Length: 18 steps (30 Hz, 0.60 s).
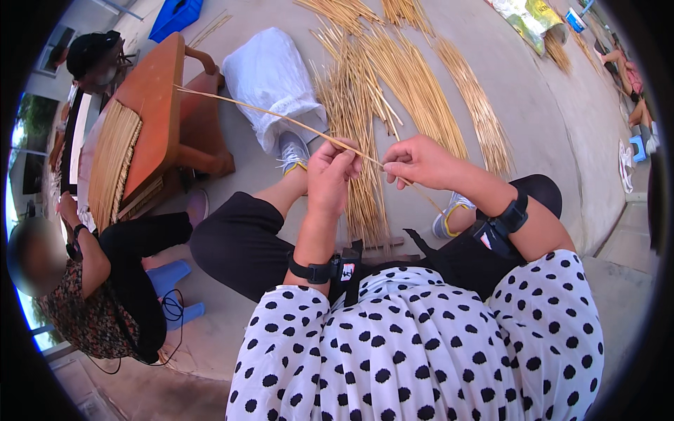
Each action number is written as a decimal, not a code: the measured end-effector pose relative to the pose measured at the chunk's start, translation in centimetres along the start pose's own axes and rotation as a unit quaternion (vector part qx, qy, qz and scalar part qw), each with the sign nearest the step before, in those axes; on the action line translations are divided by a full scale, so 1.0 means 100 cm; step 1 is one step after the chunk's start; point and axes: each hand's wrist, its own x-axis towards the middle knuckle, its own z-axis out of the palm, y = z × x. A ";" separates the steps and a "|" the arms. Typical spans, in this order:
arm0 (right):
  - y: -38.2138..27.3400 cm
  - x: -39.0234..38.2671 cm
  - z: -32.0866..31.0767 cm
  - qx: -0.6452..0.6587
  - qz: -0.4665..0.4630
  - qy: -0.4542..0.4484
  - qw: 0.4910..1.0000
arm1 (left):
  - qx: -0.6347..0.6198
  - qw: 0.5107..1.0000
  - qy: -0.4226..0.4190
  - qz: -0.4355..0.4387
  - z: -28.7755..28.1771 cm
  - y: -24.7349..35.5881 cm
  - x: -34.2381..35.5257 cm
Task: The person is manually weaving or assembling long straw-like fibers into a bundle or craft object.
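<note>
Head view: one thin pale stick slants from far left, near the single orange-brown chair, to near right, with the left hand pinching it between thumb and fingers and the right hand pinching it just to the right. It looks very light, stiff yet springy, and liable to snap if bent sharply, so a gentle fingertip hold along the shaft seems best. Around it are one white sack, two grey shoes and loose sticks too many to count.
</note>
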 end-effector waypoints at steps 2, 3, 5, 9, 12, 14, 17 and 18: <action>0.005 0.001 0.002 -0.001 -0.009 0.007 1.000 | -0.010 1.000 -0.021 -0.021 0.001 -0.004 -0.002; 0.006 0.001 0.003 -0.001 -0.016 0.014 1.000 | -0.010 1.000 -0.021 -0.018 0.002 -0.005 -0.004; 0.005 0.001 0.004 0.007 -0.015 0.017 1.000 | -0.053 0.997 -0.037 -0.042 0.006 -0.002 -0.007; 0.001 0.000 0.007 -0.010 0.005 0.016 1.000 | -0.021 0.999 -0.032 -0.029 0.004 -0.003 -0.009; -0.009 -0.001 0.011 -0.030 0.013 0.002 0.999 | -0.018 0.999 -0.027 -0.024 -0.003 0.003 -0.009; -0.011 -0.003 0.010 -0.024 0.013 -0.003 1.000 | -0.017 1.000 -0.016 -0.009 -0.003 0.010 -0.010; -0.016 -0.005 0.008 -0.014 0.016 -0.013 1.000 | -0.006 1.000 0.004 0.002 0.000 0.017 -0.011; -0.017 -0.006 0.008 -0.011 0.018 -0.017 1.000 | -0.005 1.000 0.005 0.002 -0.002 0.018 -0.011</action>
